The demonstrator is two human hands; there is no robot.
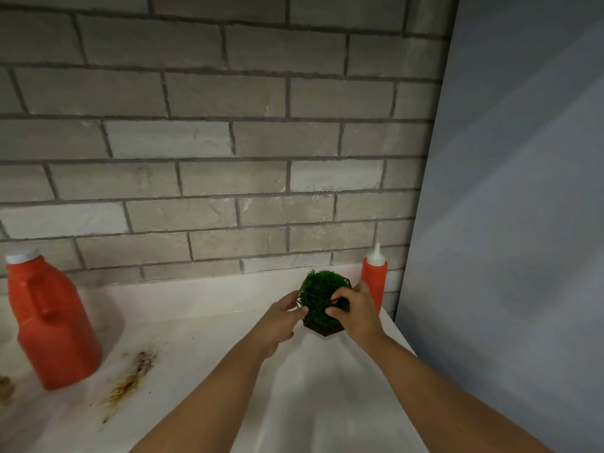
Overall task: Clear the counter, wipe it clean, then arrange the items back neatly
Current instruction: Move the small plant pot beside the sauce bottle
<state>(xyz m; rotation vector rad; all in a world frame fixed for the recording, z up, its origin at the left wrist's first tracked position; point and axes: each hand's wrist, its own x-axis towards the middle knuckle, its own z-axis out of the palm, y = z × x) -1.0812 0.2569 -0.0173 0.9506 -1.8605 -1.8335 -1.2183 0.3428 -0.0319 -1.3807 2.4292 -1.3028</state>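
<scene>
A small round green plant (318,291) in a dark wire-frame pot stands near the back right corner of the white counter (209,364). My left hand (282,317) grips its left side, thumb against the foliage. My right hand (354,310) grips its right side, fingers curled over the front of the plant. A red squeeze bottle (375,279) with a white nozzle stands just behind my right hand. A large red jug (52,325) with a white cap stands at the far left. A brown smear (130,380) stains the counter right of the jug.
A grey brick wall (228,142) runs behind the counter. A plain grey panel (510,223) closes off the right side, right by the counter's edge. Some brownish crumbs (5,389) lie at the far left edge.
</scene>
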